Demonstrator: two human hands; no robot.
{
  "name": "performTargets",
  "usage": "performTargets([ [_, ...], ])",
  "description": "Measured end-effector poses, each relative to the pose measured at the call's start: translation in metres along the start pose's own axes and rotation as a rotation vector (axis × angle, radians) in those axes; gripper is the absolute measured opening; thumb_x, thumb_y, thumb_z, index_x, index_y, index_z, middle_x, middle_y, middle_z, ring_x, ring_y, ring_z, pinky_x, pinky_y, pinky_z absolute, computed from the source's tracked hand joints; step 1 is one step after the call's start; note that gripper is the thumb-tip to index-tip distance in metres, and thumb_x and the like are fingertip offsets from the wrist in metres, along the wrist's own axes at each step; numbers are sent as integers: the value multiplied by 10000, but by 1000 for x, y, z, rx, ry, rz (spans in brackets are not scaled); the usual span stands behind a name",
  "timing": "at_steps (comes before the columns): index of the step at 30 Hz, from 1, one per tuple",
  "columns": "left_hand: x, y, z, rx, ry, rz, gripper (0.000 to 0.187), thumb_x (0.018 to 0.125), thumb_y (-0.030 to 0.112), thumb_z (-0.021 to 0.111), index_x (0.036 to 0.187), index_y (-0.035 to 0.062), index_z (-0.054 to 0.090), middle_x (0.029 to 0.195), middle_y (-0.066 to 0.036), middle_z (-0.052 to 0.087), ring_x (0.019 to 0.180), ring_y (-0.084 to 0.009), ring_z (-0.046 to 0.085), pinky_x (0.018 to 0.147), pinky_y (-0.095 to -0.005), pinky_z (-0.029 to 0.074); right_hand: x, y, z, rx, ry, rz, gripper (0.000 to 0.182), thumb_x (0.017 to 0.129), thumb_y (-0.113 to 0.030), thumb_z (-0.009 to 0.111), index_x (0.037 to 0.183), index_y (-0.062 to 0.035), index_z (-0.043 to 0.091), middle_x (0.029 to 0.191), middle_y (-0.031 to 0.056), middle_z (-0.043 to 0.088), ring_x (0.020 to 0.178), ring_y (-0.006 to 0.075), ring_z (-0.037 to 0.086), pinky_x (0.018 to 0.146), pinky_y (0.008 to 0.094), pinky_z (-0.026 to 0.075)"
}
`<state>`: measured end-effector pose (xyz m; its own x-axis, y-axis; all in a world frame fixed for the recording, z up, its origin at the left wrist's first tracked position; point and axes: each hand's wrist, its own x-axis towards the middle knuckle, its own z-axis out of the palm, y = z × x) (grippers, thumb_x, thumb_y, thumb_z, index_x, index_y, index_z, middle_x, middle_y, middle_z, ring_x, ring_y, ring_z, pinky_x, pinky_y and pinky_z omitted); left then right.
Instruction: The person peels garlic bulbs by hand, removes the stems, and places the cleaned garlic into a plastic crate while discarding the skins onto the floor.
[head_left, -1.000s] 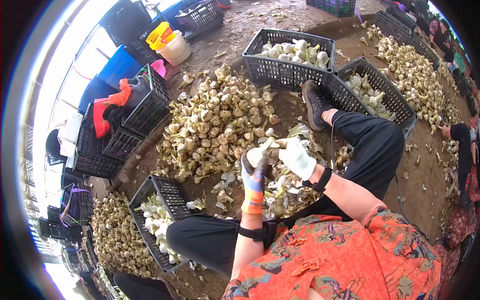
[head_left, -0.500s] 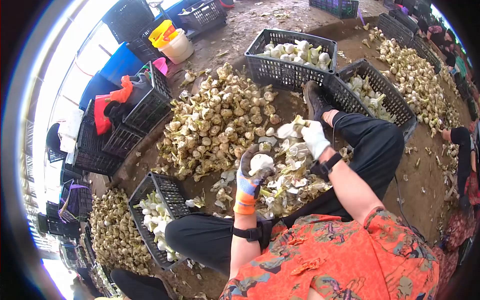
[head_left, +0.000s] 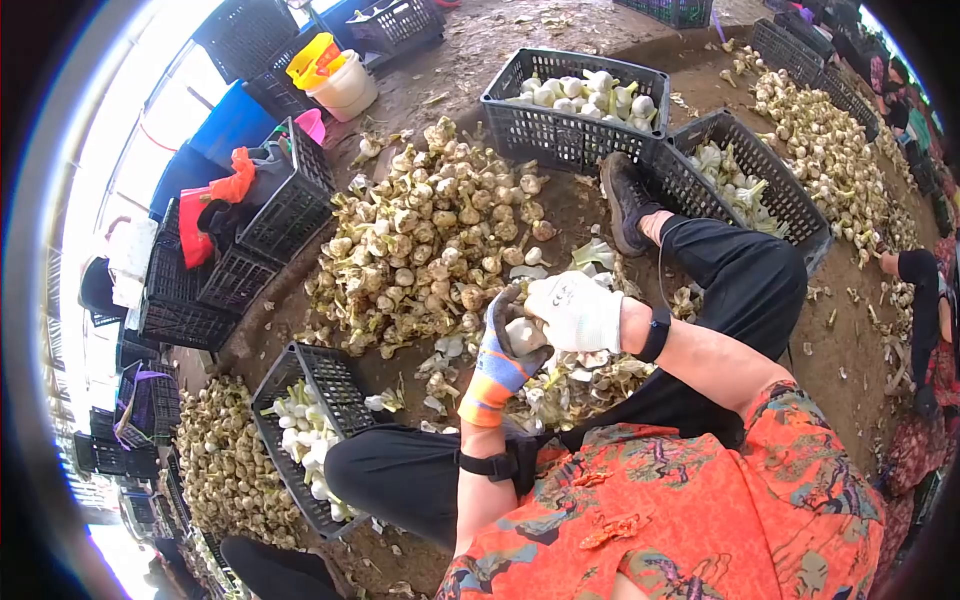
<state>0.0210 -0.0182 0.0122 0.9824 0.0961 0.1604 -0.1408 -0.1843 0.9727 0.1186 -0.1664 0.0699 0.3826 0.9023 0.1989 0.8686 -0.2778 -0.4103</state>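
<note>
My left hand point(head_left: 498, 352), in a blue and orange glove with a dark palm, is wrapped round a pale garlic bulb point(head_left: 524, 337). From the right, my right hand point(head_left: 576, 310) in a white glove closes over the top of the same bulb; its fingertips are partly hidden. Loose peeled skins point(head_left: 570, 390) lie beneath both hands, between my legs. Just beyond them rises a big heap of unpeeled garlic point(head_left: 420, 240) with dry, brownish skins.
Black crates holding white bulbs stand ahead point(head_left: 575, 142), to the right point(head_left: 800, 205) and by my left knee point(head_left: 345, 385). More garlic heaps lie far left point(head_left: 230, 460) and far right point(head_left: 830, 150). A white bucket point(head_left: 345, 90) stands at the back left. People sit along the right edge.
My right hand has moved left and down from above the skins onto the bulb in my left hand. The piece of skin it held is no longer visible in it.
</note>
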Motion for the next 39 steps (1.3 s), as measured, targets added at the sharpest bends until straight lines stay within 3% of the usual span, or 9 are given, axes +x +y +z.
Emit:
performTargets([
  [8, 3, -49, 3, -671, 373, -125, 487, 811, 25, 683, 1258, 25, 490, 1175, -103, 579, 990, -182, 596, 846, -292, 514, 5, 19, 41, 650, 294, 404, 148, 759, -121, 545, 842, 0, 565, 796, 196, 583, 780, 376, 565, 675, 423, 445],
  [11, 9, -56, 14, -730, 722, -244, 349, 834, 76, 686, 1163, 5, 593, 1062, -83, 647, 911, -145, 623, 776, -275, 527, -3, 3, 64, 513, 372, 243, 186, 759, -126, 555, 894, 1, 543, 812, 211, 563, 791, 384, 558, 684, 438, 443],
  [16, 5, -27, -1, -789, 568, -137, 400, 916, 287, 580, 1143, -43, 576, 1103, -141, 609, 985, -232, 591, 878, -372, 500, -6, 47, 73, 93, 408, 426, 245, 745, -150, 554, 942, -6, 528, 896, 229, 565, 819, 407, 564, 722, 460, 456],
  [19, 4, -29, -17, -836, 467, -119, 451, 926, 305, 558, 1212, -42, 526, 1133, -141, 588, 1014, -243, 575, 910, -382, 477, -11, 77, 69, 416, 176, 760, 276, 773, -195, 617, 954, 5, 559, 931, 227, 604, 809, 368, 596, 729, 426, 469],
  [22, 5, -38, -5, -762, 607, -109, 450, 928, 315, 552, 1205, -40, 533, 1132, -138, 587, 1003, -240, 579, 902, -375, 479, -5, 31, 58, 1049, 260, 617, 306, 774, -228, 685, 945, 6, 586, 883, 182, 629, 813, 266, 612, 736, 367, 476],
  [25, 7, -41, 1, -720, 623, -129, 416, 926, 288, 562, 1215, -10, 527, 1141, -128, 591, 1012, -233, 573, 890, -372, 486, 7, 7, 62, 886, 134, 465, 214, 789, -42, 646, 987, -3, 574, 899, 61, 614, 824, 120, 558, 730, 248, 457],
  [28, 5, -52, -3, -891, 636, -144, 383, 929, 282, 559, 1205, 20, 523, 1121, -122, 596, 1009, -244, 576, 886, -382, 488, 9, 3, 73, 956, 309, 280, 161, 797, 2, 602, 954, -4, 567, 854, 42, 598, 780, 114, 556, 712, 245, 457],
  [33, 6, -64, -5, -1197, 628, -228, 342, 943, 277, 533, 1163, 15, 524, 1092, -132, 598, 985, -258, 585, 872, -397, 492, 14, 6, 73, 1626, 232, 609, 156, 855, -51, 600, 997, -24, 540, 845, 21, 585, 819, 88, 546, 743, 231, 466],
  [39, 10, -53, -2, -754, 651, -32, 328, 957, 274, 500, 1099, -18, 544, 1031, -153, 613, 932, -259, 601, 856, -393, 497, 18, -1, 64, 1037, 180, 458, 275, 832, -182, 700, 980, 6, 564, 890, 76, 628, 819, 129, 570, 731, 284, 480],
])
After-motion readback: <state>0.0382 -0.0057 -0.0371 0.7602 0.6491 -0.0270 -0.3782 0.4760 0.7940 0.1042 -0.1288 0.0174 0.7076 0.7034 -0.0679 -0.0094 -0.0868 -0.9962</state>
